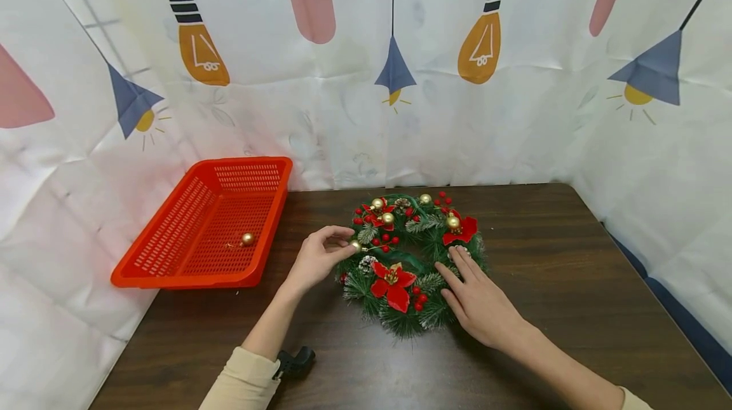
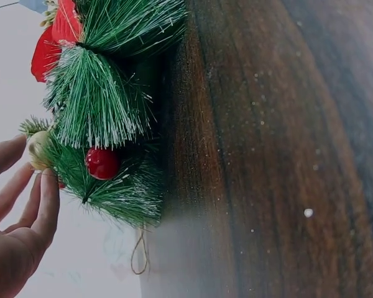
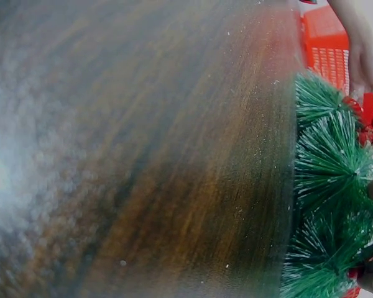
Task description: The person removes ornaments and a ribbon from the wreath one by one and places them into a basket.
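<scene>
A green Christmas wreath [image 1: 403,321] lies on the table, trimmed with red poinsettia flowers [image 1: 393,286], red berries [image 1: 419,299], frosted pine cones [image 1: 367,264] and gold baubles [image 1: 453,222]. At its left side my left hand [image 1: 320,257] pinches a small gold bauble [image 1: 356,246] between thumb and fingertips. The left wrist view has this bauble [image 2: 38,148] right at the fingertips, against the pine needles. My right hand [image 1: 477,302] rests on the wreath's right side, fingers spread and nearly straight. In the right wrist view its fingers show only at the edge, over the green needles [image 3: 336,174].
An orange-red plastic basket [image 1: 189,276] stands to the left, with a loose gold bauble [image 1: 247,239] inside. A white curtain [image 1: 343,124] printed with lamps hangs behind the dark wooden table [image 1: 572,308]. A thin cord loop [image 2: 140,253] hangs from the wreath's edge.
</scene>
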Demonstrator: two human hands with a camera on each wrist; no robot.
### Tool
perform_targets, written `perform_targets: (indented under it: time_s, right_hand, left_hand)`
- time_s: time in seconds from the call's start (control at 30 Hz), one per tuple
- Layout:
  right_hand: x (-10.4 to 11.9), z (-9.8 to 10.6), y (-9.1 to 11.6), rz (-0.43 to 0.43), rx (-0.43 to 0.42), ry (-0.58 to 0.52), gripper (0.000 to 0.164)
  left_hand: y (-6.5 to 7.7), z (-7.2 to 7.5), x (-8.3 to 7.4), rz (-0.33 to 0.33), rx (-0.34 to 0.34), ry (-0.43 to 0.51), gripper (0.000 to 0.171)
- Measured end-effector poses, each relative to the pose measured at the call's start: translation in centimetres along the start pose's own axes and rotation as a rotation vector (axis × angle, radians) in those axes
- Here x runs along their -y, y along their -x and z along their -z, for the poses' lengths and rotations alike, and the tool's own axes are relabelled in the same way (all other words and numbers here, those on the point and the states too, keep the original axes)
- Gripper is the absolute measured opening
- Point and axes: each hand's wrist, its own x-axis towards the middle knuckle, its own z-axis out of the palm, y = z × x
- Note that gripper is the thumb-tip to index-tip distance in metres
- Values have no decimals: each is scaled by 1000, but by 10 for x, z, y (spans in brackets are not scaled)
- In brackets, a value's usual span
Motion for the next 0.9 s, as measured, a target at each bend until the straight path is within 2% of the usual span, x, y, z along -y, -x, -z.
perform_targets:
  time_s: [0.23, 0.5, 0.9]
  right_hand:
    - [0, 0, 0, 2, 1, 7, 54]
    - [-1, 0, 0, 8, -7, 17, 54]
    - [0, 0, 0, 4, 4, 7, 55]
  left_hand:
    - [1, -4, -2, -21, 7, -40, 34]
    - [0, -6, -1, -18, 12, -37, 27]
    - [3, -7, -3, -51, 14, -66, 21]
